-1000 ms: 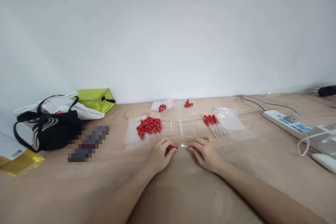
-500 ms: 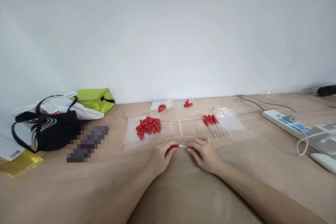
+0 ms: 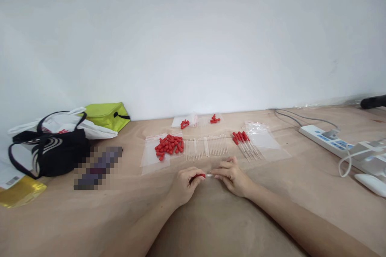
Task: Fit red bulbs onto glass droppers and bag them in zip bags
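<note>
My left hand (image 3: 184,186) is closed around a red rubber dropper bulb (image 3: 200,176), its open end pointing right. From the right, my right hand (image 3: 231,177) pinches a thin clear glass dropper tube (image 3: 208,175) whose end meets the bulb. Whether the tube sits inside the bulb is too small to tell. Beyond my hands lies a row of loose glass tubes (image 3: 215,146). A pile of red bulbs (image 3: 169,145) rests on a clear zip bag at the left. Several droppers with red bulbs fitted (image 3: 245,138) lie side by side at the right.
Clear zip bags (image 3: 263,138) lie at the right, and smaller groups of red bulbs (image 3: 215,119) near the wall. A white power strip (image 3: 327,140) with cables stands far right. At the left are a black bag (image 3: 64,152), a lime-green bag (image 3: 105,114) and a blurred dark object (image 3: 98,168).
My hands have come closer together and slightly lower in view. Less of the glass tube shows between the bulb and my right fingers. The view has shifted a little.
</note>
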`<control>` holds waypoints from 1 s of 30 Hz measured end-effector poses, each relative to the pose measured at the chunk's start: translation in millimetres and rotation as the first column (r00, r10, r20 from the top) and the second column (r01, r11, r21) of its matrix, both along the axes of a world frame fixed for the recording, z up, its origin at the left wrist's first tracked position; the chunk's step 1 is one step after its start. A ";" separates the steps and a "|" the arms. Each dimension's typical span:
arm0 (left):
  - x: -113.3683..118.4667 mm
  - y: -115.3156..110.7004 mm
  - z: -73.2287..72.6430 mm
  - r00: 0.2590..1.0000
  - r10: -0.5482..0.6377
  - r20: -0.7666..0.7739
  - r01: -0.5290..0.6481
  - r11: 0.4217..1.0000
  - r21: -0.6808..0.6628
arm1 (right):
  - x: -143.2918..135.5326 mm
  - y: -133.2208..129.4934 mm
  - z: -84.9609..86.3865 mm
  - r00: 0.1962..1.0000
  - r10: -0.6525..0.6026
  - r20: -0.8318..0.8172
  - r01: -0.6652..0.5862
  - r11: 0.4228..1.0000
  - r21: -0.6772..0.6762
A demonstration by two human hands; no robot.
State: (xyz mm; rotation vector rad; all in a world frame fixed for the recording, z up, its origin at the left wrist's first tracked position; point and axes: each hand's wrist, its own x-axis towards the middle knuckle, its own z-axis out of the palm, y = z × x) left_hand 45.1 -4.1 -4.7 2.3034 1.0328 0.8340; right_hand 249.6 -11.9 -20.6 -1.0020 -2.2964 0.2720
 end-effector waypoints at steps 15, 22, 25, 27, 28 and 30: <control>-1.6 -1.6 -7.8 0.991 -0.070 -0.113 0.082 0.991 0.110 | -9.5 -4.7 -1.9 0.998 -0.017 0.060 0.014 0.999 0.052; -0.9 0.5 -6.4 0.990 -0.092 -0.105 0.103 0.990 0.097 | -15.5 -0.9 -4.1 0.999 0.007 0.047 -0.008 1.000 0.002; -0.9 4.2 -2.3 0.992 -0.048 -0.118 0.061 0.993 0.102 | -19.3 1.1 -2.8 0.998 -0.038 0.046 0.038 0.999 -0.001; -2.0 6.9 -0.6 0.995 -0.015 -0.103 0.026 0.993 0.114 | -22.0 1.3 0.1 0.994 -0.081 0.067 0.079 0.996 0.039; -3.0 8.1 -0.5 0.997 -0.001 -0.082 0.010 0.993 0.114 | -23.0 1.0 2.2 0.991 -0.103 0.089 0.096 0.993 0.072; -5.6 10.2 -2.4 0.999 0.040 -0.029 -0.037 0.994 0.101 | -22.7 0.7 6.7 0.979 -0.140 0.150 0.120 0.984 0.134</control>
